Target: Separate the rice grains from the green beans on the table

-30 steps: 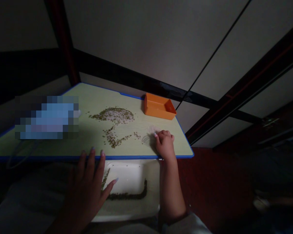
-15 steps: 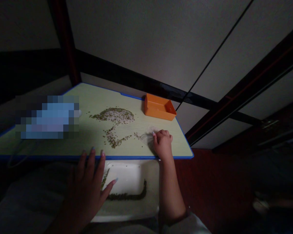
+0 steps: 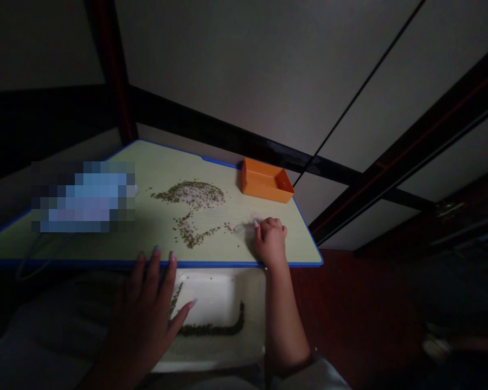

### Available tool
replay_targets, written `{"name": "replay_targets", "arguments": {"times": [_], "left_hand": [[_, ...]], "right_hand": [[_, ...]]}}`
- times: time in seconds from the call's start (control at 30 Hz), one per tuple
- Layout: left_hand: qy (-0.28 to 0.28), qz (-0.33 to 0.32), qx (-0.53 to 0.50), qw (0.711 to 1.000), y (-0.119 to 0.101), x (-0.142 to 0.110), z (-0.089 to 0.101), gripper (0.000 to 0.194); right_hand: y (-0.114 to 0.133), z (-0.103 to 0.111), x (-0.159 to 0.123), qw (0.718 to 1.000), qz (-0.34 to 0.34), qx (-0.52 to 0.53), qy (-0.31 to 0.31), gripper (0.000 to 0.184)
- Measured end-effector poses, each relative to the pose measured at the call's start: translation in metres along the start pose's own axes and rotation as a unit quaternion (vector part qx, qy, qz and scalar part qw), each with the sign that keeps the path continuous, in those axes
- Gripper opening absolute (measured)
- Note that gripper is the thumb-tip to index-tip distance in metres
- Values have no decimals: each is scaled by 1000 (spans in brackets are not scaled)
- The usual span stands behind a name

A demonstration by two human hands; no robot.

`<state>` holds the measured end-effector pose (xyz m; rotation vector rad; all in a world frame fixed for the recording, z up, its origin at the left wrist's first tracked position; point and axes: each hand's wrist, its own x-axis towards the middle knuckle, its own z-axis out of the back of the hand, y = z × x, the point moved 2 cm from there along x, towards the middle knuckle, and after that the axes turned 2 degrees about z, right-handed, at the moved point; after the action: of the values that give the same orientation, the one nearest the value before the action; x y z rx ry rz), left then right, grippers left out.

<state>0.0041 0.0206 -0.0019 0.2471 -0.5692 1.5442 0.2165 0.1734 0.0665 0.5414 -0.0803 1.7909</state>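
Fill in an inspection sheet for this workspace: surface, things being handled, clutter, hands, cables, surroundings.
Surface: pale blue-edged table.
Things: green and pale grains scattered mid-table; orange box near the far right corner; white tray by the near edge, dark grains lining part of its inside.
Clutter: pixelated bluish object at the left.
Hands: left hand spread, overlapping the tray in view; right hand curled over the table's right side, contents hidden.
Cables: thin loop at the near-left edge, possibly a cord.
Surroundings: pale panels, reddish floor.

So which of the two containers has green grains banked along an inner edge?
The white tray, in front of the table: dark green grains line its near inner edge. The orange box, on the table, shows no such band.
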Motion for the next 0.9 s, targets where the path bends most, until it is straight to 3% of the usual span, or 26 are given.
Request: {"name": "replay_targets", "arguments": {"times": [0.2,0.53,0.9], "left_hand": [[30,12,-2,999,2,-1,0,75],[21,4,1,1000,2,-1,0,78],[18,8,-11,1000,3,0,0,74]], "right_hand": [[-1,-2,2,1000,-4,9,0,29],[4,-2,2,999,39,18,24,26],[7,-3,7,1000,10,-24,12,28]]}}
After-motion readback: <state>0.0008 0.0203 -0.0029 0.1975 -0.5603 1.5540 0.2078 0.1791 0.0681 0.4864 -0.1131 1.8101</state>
